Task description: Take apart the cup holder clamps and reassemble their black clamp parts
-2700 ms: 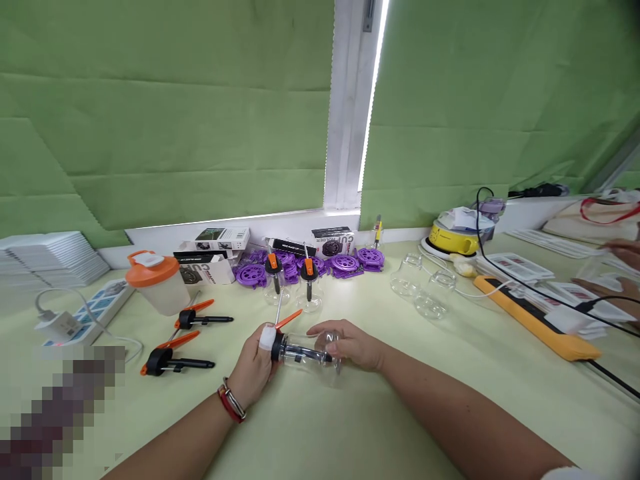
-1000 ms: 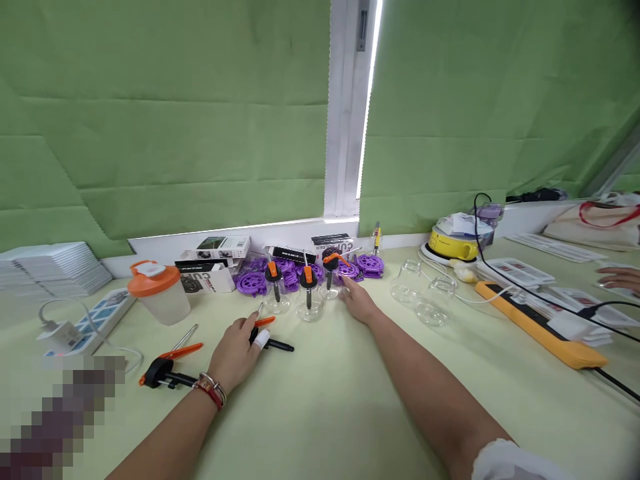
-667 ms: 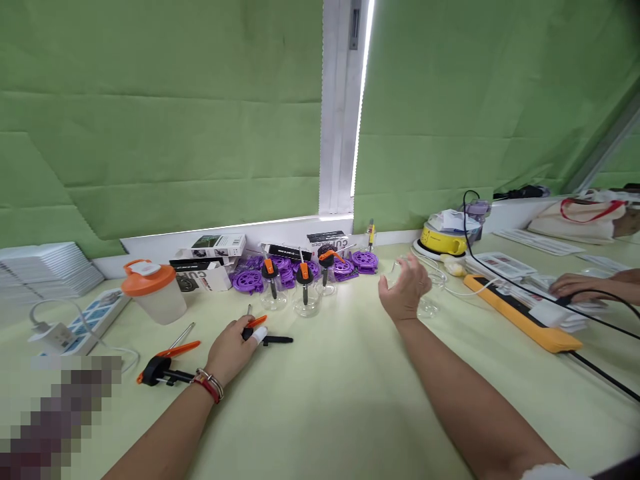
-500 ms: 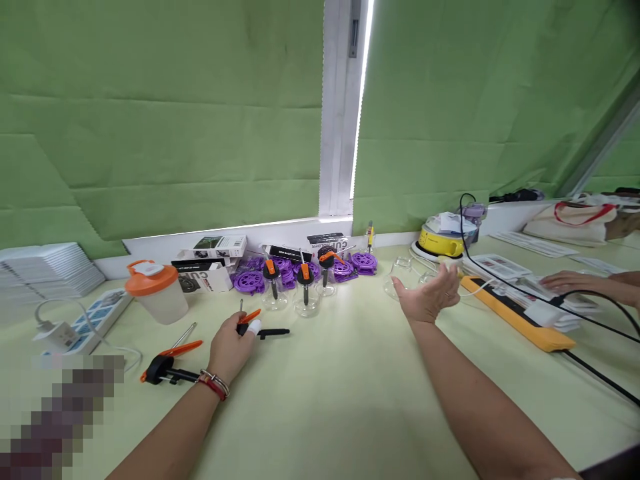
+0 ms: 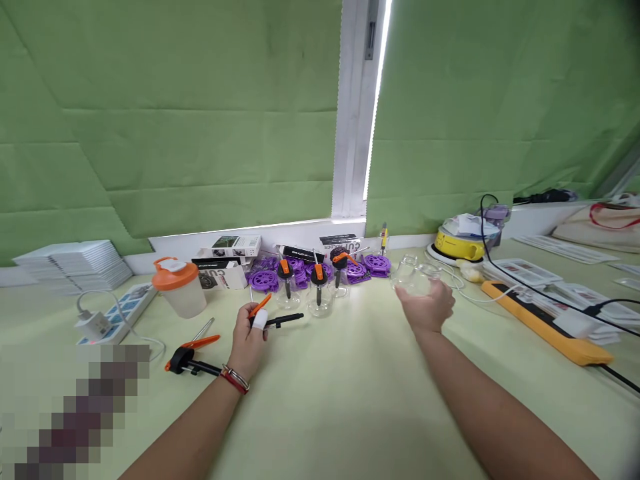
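Observation:
My left hand [image 5: 250, 339] holds a black pump head with an orange lever [image 5: 270, 317] just above the table; a white bandage wraps one finger. My right hand [image 5: 427, 308] grips a clear glass bottle [image 5: 417, 283] lifted off the table, palm up. A second clear bottle [image 5: 404, 268] lies just behind it. Three assembled glass bottles with black and orange pump tops [image 5: 316, 287] stand in a row between my hands, towards the back.
Another pump head [image 5: 193, 359] lies left of my left hand. An orange-lidded cup [image 5: 179, 288], purple plastic parts [image 5: 265, 279], small boxes [image 5: 230, 248], a power strip [image 5: 116, 312], a yellow device [image 5: 457, 243] and an orange power strip [image 5: 545, 323] with cables ring the yellow-green table [image 5: 340, 400].
The assembled bottle was set in the back row. My left hand took a pump head off the table, and my right hand swung right and closed on a clear bottle.

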`<state>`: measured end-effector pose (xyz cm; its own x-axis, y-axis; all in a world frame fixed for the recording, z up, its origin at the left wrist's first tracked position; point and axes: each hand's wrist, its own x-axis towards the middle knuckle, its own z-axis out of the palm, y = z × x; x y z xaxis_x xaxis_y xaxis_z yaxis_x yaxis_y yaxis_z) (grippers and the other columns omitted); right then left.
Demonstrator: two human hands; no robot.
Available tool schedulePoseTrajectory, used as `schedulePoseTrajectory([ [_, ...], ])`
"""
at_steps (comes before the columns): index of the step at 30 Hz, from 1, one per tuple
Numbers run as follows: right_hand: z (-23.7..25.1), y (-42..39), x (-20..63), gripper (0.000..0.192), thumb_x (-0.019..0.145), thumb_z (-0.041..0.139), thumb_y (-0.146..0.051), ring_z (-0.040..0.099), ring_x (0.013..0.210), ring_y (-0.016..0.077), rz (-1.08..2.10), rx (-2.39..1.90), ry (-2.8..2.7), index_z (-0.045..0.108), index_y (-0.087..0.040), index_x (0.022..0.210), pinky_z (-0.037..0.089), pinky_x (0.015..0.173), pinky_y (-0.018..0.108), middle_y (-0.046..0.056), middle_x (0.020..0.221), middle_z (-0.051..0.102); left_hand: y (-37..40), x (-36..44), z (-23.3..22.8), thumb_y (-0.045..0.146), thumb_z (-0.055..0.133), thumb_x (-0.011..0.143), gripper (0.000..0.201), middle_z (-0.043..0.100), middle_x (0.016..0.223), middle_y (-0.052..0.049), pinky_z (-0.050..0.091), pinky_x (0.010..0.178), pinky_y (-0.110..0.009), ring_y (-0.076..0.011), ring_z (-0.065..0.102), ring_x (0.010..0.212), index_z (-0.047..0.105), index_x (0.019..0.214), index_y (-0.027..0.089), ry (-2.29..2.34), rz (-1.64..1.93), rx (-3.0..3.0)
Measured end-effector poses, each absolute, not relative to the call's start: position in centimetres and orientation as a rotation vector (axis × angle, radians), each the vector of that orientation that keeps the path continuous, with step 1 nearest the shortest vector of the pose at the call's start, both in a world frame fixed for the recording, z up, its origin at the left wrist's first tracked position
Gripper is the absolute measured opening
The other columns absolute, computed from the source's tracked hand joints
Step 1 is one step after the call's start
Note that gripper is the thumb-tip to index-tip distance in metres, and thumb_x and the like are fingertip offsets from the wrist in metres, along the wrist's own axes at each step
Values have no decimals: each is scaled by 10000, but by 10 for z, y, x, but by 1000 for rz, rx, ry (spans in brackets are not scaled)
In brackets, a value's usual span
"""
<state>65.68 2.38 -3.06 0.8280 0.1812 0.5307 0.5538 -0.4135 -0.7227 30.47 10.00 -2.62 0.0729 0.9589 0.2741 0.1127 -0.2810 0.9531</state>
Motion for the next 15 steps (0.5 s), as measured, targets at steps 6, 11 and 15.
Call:
schedulePoseTrajectory([
  [6,-19,19,569,591,677,598,-267,378,1169,329,-509,-1775,-1737,469,-198,1250,218,1011,497,140,1280,440,95,311,-26,425,359,891,271,498,782,23,449,575,-266,-103,516,561,429,1044,213,921,1327,1441],
  [11,-24,18,551,746,601,559,-78,341,1187,341,-409,-1827,-2017,446,-239,1320,305,939,456,126,1306,435,91,314,-26,395,330,908,257,519,802,20,455,621,-280,-105,528,580,417,1068,215,931,1261,1554],
  [15,-22,15,554,746,588,559,-81,331,1193,333,-347,-1819,-2004,443,-218,1312,331,934,441,121,1290,447,90,316,-25,377,334,915,242,499,755,34,443,634,-274,-105,524,592,420,1071,212,993,1205,1689],
])
